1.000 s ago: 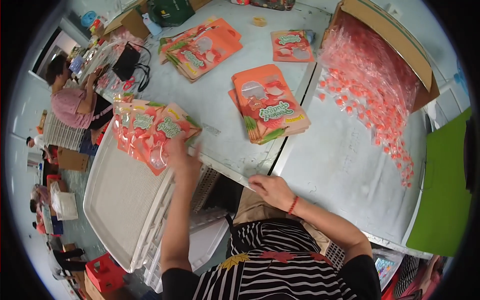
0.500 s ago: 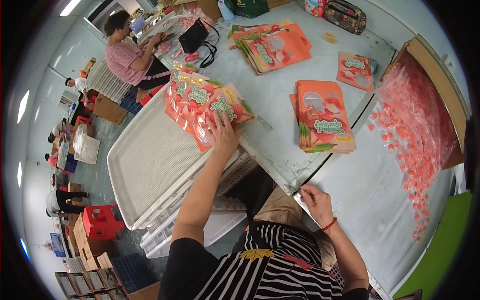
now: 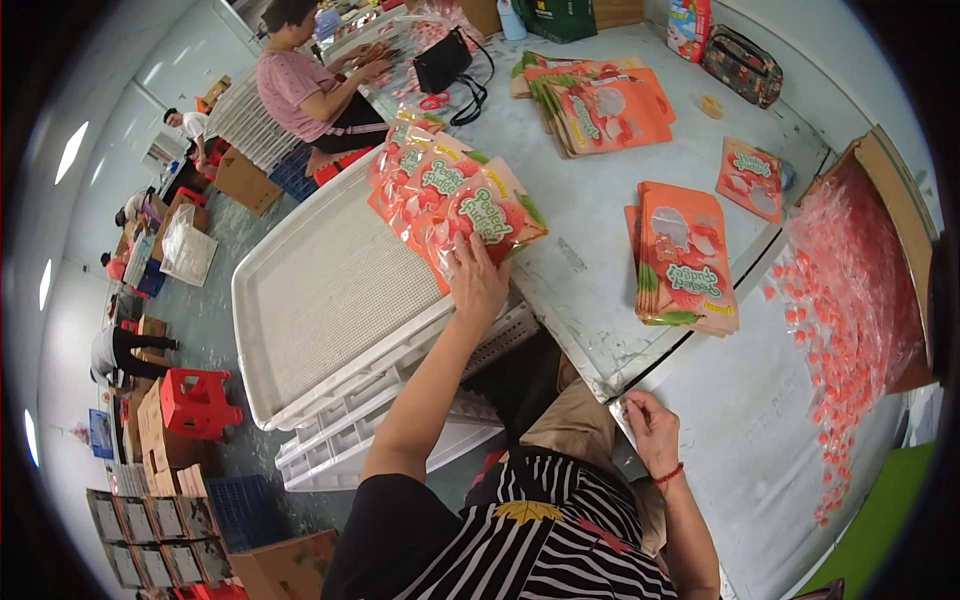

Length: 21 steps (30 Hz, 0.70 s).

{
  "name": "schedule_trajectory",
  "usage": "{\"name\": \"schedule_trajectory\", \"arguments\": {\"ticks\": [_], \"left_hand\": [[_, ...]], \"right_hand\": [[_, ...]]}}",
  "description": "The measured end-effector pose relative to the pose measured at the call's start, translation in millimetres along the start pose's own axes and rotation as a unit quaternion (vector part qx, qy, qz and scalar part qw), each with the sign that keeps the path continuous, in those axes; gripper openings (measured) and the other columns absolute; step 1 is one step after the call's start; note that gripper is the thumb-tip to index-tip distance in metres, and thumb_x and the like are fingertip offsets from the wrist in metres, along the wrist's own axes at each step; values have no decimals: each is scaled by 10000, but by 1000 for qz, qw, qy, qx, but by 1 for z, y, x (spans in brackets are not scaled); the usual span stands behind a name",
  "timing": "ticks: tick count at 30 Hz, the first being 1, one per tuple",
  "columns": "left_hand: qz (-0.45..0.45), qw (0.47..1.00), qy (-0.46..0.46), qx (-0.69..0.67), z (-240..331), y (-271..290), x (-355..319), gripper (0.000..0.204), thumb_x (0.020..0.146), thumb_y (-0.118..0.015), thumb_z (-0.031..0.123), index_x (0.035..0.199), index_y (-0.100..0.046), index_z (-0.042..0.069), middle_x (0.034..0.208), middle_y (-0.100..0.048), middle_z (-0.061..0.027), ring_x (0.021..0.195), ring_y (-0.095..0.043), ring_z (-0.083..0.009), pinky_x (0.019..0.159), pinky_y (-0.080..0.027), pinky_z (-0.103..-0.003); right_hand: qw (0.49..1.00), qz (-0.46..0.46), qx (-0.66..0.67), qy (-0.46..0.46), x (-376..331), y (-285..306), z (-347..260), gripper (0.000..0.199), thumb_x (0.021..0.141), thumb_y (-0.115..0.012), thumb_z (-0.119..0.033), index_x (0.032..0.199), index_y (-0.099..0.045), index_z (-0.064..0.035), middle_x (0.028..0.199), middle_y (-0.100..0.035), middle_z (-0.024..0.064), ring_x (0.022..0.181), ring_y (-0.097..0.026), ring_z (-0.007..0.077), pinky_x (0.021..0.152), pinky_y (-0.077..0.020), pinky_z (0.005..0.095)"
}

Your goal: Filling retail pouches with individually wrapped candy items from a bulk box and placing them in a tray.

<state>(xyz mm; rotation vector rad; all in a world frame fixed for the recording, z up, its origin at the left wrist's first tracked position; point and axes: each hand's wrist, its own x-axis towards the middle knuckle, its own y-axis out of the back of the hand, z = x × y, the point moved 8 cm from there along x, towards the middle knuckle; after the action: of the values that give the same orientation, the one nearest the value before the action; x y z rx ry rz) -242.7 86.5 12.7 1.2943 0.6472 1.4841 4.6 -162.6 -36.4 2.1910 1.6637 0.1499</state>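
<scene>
My left hand (image 3: 477, 283) rests with fingers spread on the lower edge of the nearest glossy red candy pouch (image 3: 487, 218). That pouch lies at the front of an overlapping row of plump pouches. The row spans the edge of a white perforated tray (image 3: 310, 290) and the table (image 3: 575, 265). Close to the table's front corner, my right hand (image 3: 650, 430) is closed, thumb and fingertips pressed together at the edge. Whatever is in that pinch is too small to make out. Flat orange pouches (image 3: 685, 255) are stacked beyond the right hand.
Another flat pouch stack (image 3: 605, 110) and a single pouch (image 3: 750, 178) lie farther back. Small wrapped red candies (image 3: 835, 400) spill from a bagged carton (image 3: 900, 220) at right. A black bag (image 3: 443, 65) sits near a seated co-worker (image 3: 305, 85). A red stool (image 3: 198, 403) stands on the floor.
The view has turned, so the table and its things sit farther right in the picture. My left hand stays on the front pouch, and my right hand stays pinched at the table edge.
</scene>
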Motion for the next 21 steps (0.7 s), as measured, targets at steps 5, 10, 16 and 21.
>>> {"name": "schedule_trajectory", "arguments": {"ticks": [5, 10, 16, 21], "left_hand": [[20, 999, 0, 25, -16, -1, -3, 803, 767, -715, 317, 1353, -328, -72, 1379, -319, -324, 1135, -428, -475, 964, -404, -486], [18, 1000, 18, -3, -17, 7, -6, 857, 758, -719, 347, 1371, -269, -49, 1388, -286, -374, 1223, -382, -504, 1015, -368, -501], [84, 988, -126, -26, 39, 21, -27, 787, 763, -730, 290, 1347, -331, -55, 1382, -339, -289, 1174, -418, -457, 1004, -356, -515], [-17, 926, -288, -245, 148, 28, -42, 591, 754, -738, 153, 1234, -443, -25, 1186, -511, -222, 1119, -475, -416, 968, -393, -464]], "right_hand": [[1000, 8, 3, 28, -2, 1, 0, 132, 911, -581, -67, 999, -634, 16, 772, -673, 53, 684, -618, 96, 652, -502, 240], [1000, 7, 2, 21, -4, 3, 1, 119, 907, -578, -67, 977, -634, 12, 774, -673, 66, 677, -624, 104, 648, -505, 243], [992, 96, 64, 49, -15, 22, 11, 138, 925, -560, -81, 1011, -627, 3, 755, -661, 71, 704, -619, 98, 665, -510, 247], [977, 100, 187, -4, -16, 15, 30, 188, 948, -562, -115, 1075, -599, 19, 875, -678, 64, 798, -633, 98, 736, -520, 232]]}}
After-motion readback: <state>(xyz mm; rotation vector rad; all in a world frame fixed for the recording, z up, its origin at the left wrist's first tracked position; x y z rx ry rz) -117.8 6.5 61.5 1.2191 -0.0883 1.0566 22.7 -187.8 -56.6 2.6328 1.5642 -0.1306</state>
